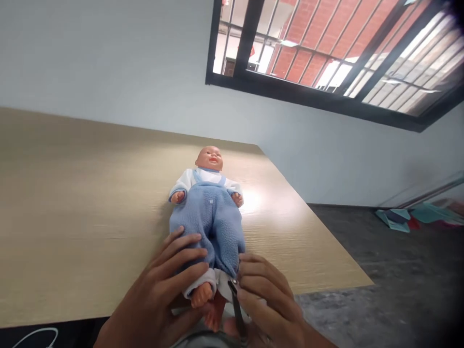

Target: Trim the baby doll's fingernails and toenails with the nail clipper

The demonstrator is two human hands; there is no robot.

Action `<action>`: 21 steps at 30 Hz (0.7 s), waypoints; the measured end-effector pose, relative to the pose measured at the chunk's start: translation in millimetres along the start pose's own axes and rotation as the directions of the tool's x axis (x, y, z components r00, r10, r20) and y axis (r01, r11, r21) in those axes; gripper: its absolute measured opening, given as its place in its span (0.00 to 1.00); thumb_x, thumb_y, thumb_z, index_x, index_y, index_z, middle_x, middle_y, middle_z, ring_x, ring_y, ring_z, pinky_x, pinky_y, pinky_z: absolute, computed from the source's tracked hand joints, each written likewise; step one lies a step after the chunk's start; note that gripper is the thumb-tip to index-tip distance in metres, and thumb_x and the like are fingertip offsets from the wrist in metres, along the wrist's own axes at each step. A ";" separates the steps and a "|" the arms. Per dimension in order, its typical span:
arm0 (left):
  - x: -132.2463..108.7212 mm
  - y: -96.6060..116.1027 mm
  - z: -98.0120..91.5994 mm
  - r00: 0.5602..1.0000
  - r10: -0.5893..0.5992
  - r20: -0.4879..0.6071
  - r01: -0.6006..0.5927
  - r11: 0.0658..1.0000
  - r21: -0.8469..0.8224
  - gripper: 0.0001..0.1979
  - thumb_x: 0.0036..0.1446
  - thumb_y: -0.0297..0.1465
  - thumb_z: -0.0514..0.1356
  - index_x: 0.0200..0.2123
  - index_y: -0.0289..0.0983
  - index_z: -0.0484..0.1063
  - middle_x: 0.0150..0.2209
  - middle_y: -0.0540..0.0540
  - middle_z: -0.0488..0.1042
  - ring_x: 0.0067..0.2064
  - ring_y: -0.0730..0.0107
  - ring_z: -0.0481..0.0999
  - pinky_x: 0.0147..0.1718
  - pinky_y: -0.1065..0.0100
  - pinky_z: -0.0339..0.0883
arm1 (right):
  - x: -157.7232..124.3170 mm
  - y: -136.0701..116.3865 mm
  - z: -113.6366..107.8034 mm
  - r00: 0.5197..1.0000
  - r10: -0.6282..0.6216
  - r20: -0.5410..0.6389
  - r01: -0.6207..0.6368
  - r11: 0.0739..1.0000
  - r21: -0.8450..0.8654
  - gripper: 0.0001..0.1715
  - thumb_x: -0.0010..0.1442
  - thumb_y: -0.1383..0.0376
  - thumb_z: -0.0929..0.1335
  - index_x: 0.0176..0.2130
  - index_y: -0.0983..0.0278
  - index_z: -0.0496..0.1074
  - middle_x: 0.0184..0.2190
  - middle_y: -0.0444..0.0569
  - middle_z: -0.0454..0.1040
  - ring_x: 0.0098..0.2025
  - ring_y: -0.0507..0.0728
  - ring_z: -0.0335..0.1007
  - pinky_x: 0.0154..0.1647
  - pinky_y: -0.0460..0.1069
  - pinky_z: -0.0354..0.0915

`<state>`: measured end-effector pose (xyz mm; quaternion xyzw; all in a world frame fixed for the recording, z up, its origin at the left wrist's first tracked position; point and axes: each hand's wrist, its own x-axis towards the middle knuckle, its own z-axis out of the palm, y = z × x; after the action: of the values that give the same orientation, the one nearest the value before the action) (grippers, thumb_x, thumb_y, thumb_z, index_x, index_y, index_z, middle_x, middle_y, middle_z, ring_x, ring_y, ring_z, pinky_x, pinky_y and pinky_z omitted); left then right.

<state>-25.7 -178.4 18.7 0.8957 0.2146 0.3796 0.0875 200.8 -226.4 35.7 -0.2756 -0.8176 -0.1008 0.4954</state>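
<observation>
A baby doll [206, 208] in blue dungarees and a white top lies on its back on the table, head away from me. My left hand [170, 275] is wrapped over the lower part of its left-side leg, thumb near the bare foot [201, 294]. On the other leg, my right hand [264, 290] pinches the trouser leg near its white cuff [224, 285]. A narrow dark strip [236, 307] with a shiny end lies by my right fingers; what it is I cannot make out. The second foot [214, 311] is partly in shadow.
The wooden table [72, 217] ends at a slanting right edge and a near edge below my hands. Behind it is a pale wall with a barred window [326, 58]. Turquoise and red items [402, 220] lie on the dark floor at right. A white cable [39, 331] shows at lower left.
</observation>
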 end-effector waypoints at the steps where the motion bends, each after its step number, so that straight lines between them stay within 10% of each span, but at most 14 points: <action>1: 1.2 1.2 -0.8 1.000 0.019 0.001 -0.019 1.000 0.010 0.17 0.58 0.29 0.65 0.51 0.36 0.72 0.53 0.42 0.77 0.66 0.57 0.64 0.72 0.54 0.48 | -1.3 3.3 -2.1 0.998 0.014 0.062 -0.014 1.000 -0.003 0.08 0.61 0.68 0.69 0.42 0.67 0.71 0.30 0.50 0.77 0.36 0.56 0.76 0.51 0.60 0.77; 9: 10.6 4.7 -4.9 0.995 0.084 0.049 -0.082 0.996 -0.033 0.07 0.63 0.35 0.63 0.40 0.38 0.77 0.39 0.52 0.81 0.53 0.72 0.77 0.72 0.72 0.43 | -14.3 19.5 3.1 0.967 0.075 0.244 -0.079 0.997 0.008 0.18 0.60 0.72 0.70 0.51 0.68 0.69 0.41 0.54 0.77 0.52 0.60 0.72 0.64 0.63 0.66; 21: 6.1 -0.5 -12.4 0.962 0.225 0.153 -0.232 0.972 0.030 0.12 0.65 0.37 0.62 0.46 0.36 0.78 0.44 0.51 0.83 0.53 0.75 0.80 0.68 0.74 0.54 | -15.5 1.8 -3.6 0.984 0.091 0.155 -0.089 0.996 -0.017 0.15 0.66 0.67 0.67 0.52 0.68 0.67 0.38 0.57 0.78 0.49 0.60 0.77 0.60 0.60 0.71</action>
<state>-31.0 -175.3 31.0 0.9421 0.1116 0.3139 0.0373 210.0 -232.0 23.8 -0.3219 -0.8400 -0.0605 0.4326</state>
